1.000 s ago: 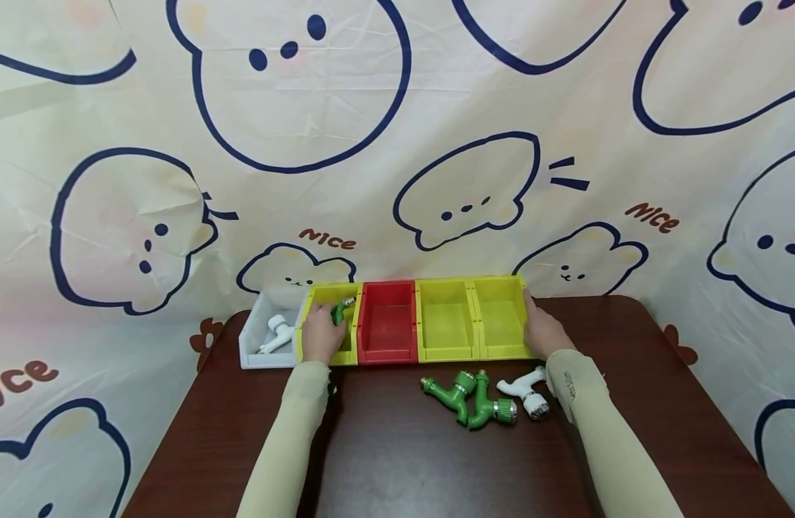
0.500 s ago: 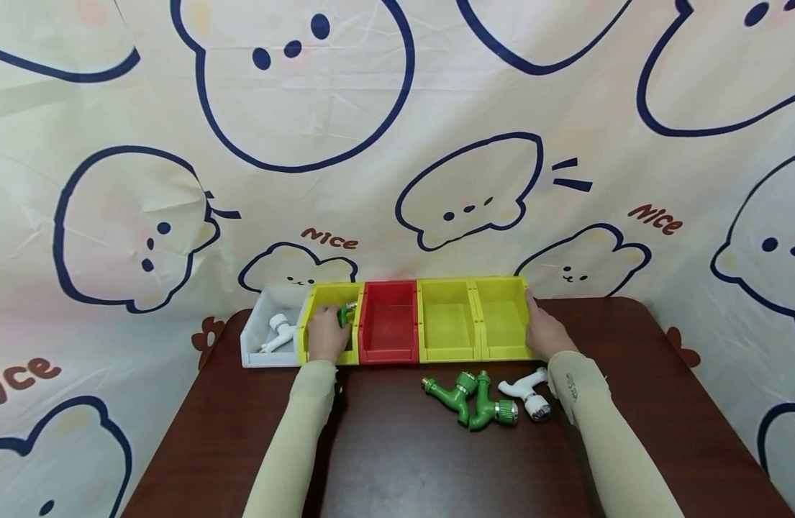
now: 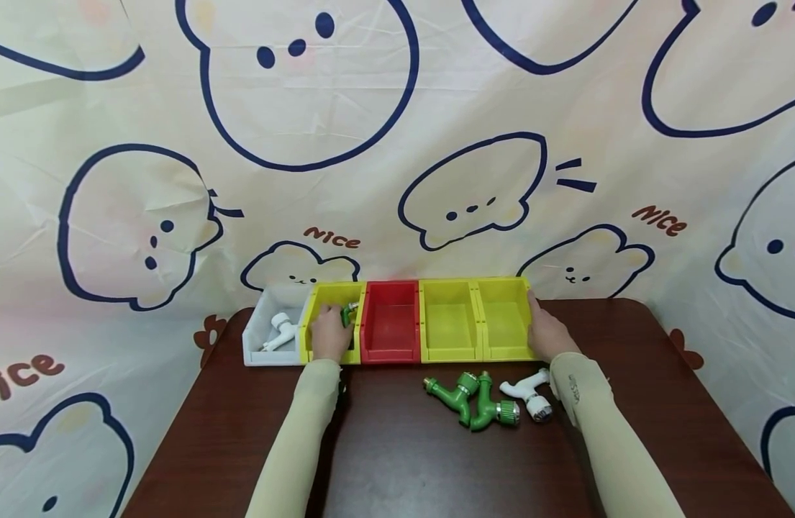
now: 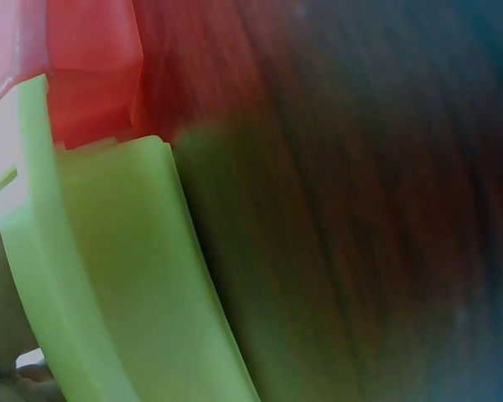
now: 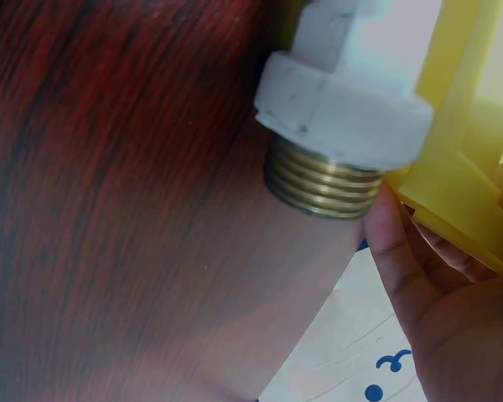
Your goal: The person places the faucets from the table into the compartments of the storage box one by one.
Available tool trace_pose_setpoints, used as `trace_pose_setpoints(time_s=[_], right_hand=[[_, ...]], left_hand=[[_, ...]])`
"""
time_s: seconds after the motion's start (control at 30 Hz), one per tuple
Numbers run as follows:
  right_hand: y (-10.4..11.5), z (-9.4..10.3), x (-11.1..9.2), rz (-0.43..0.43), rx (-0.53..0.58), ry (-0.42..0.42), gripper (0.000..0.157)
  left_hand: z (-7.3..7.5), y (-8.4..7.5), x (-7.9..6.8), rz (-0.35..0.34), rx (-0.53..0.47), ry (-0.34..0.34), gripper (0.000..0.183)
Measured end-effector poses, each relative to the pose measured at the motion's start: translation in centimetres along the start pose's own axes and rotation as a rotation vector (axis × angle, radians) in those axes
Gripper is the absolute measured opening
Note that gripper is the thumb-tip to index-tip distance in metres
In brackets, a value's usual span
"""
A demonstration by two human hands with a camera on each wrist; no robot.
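Yellow bin (image 3: 337,291), left fingers (image 3: 326,314) inside.

Wooden tabletop (image 3: 397,467): pale glare up front, dark shadow beside left sleeve (image 3: 292,435)
Left wrist view: pretty blurry (yellow bin (image 4: 151,276) too)
White faucet (image 5: 339,105): blown-out highlight

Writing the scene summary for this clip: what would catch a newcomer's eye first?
Probably the bright row of white, yellow and red bins at the back of the table, before a big cartoon-printed sheet. Next, the left hand in the yellow bin beside the white one, at a green tap, and the right hand at the row's right end. In front lie two green taps and a white tap.
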State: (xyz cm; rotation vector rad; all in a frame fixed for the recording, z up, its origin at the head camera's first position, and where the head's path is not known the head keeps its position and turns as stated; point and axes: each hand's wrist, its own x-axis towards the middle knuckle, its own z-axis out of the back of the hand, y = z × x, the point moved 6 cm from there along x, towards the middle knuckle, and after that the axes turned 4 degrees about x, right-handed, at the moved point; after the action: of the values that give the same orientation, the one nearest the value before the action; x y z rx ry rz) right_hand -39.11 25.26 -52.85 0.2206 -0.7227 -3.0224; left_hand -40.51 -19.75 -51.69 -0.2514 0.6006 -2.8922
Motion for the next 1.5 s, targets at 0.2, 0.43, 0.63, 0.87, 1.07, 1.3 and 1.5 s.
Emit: trace_pose_setpoints(time_s=[0.2,0.43,0.63,0.87,1.07,1.3,1.5], right_hand=[[0.0,-0.2,0.0,0.002,-0.003,-0.001,0.071],[0.1,-0.1,-0.1,-0.002,-0.004,0.0,0.071],[0.2,0.1,-0.1,0.0,-0.011,-0.006,0.071],[0.1,0.0,-0.1,0.003,-0.018,-0.003,0.07],[0.3,0.2,-0.2,0.006,-0.023,-0.01,0.069],[0.4,0.3,-0.3,-0.007,-0.014,-0.006,0.07],[0.3,0.3,-0.2,-0.018,-0.013,0.0,0.071]], left_hand=[[-0.2,0.2,0.0,-0.004,-0.02,-0.004,0.048],[0.0,0.3,-0.4,-0.056,-0.053,0.026,0.046],[0.2,0.4,-0.6,-0.098,-0.057,0.065,0.043],[0.0,0.3,-0.6,-0.052,-0.067,0.15,0.061],[0.4,-0.1,-0.9,-0.066,-0.069,0.152,0.063],[0.5,-0.3,-1.2,-0.057,-0.093,0.135,0.061],[0.6,-0.3,-1.1,-0.026,-0.11,0.133,0.061]])
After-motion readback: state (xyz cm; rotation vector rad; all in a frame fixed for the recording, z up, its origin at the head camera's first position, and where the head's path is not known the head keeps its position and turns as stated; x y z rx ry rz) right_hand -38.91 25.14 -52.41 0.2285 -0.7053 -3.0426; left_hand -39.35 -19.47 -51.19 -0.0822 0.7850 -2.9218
